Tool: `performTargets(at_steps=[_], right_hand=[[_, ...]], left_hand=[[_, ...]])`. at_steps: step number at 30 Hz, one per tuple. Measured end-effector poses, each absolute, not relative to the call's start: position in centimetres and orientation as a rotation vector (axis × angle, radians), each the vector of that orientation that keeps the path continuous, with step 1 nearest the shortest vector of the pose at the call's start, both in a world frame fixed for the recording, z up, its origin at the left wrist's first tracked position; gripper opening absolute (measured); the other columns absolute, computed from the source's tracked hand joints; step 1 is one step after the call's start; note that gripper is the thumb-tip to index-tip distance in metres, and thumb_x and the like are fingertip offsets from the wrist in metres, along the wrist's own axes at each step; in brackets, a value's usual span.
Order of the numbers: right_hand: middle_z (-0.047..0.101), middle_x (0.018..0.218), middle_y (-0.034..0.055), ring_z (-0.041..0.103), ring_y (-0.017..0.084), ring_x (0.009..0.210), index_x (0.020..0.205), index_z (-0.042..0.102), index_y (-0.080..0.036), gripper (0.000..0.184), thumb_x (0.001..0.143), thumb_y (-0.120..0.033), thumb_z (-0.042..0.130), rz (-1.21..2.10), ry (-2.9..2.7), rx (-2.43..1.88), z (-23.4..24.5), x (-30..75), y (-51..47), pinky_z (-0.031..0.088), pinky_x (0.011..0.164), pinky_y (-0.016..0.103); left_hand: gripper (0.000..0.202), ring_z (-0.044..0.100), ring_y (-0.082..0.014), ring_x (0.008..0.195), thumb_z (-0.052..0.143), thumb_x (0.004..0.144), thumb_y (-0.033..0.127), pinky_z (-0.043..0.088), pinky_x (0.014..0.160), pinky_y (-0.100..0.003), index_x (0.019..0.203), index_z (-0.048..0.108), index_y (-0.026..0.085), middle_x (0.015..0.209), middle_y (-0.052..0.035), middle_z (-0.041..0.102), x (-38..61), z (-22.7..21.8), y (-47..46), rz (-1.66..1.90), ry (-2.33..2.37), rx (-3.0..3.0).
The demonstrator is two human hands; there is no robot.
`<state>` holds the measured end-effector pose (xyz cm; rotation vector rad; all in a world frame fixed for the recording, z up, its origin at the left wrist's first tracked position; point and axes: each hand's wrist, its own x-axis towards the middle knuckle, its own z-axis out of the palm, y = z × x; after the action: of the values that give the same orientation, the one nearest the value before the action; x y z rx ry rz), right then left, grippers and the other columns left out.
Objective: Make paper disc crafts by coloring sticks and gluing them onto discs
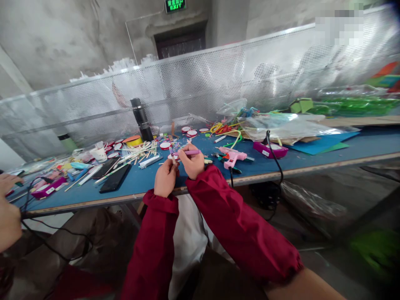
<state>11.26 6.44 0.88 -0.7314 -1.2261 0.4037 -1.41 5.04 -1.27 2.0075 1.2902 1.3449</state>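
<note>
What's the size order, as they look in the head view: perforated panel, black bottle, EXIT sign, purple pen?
Largest to smallest, apparent size only:
1. Perforated panel
2. Black bottle
3. EXIT sign
4. Purple pen, partly covered by the right hand

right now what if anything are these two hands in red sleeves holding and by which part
The right hand grips a purple pen partway along its barrel; the left hand pinches a small pale strip near its lower end.

A hand could pass between the black phone (116, 179) and left hand (165, 178); rightward, a pink glue gun (233, 157) obstructs.
</note>
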Motion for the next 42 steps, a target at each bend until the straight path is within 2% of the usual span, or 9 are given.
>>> performTargets(at_steps=[6,42], right_hand=[[0.059,0.059,-0.0025,0.050,0.014,0.057,0.065,0.054,-0.024,0.025,0.085,-0.039,0.060,0.352,-1.222,-0.781,0.96,11.44,6.40,0.041,0.056,0.027],[0.062,0.064,-0.0023,0.056,0.014,0.060,0.073,0.060,-0.023,0.026,0.089,-0.043,0.063,0.422,-1.233,-0.708,0.32,11.35,6.99,0.044,0.059,0.029]], left_hand=[[0.019,0.059,-0.0173,0.068,0.051,0.098,0.034,0.039,0.064,-0.027,0.086,0.060,0.023,0.071,-0.0008,0.066,-1.50,-1.35,5.11,1.350,1.291,2.015],[0.019,0.059,-0.0167,0.069,0.050,0.098,0.034,0.039,0.064,-0.027,0.088,0.060,0.022,0.071,-0.0003,0.065,-1.49,-1.40,5.10,1.351,1.291,2.028]])
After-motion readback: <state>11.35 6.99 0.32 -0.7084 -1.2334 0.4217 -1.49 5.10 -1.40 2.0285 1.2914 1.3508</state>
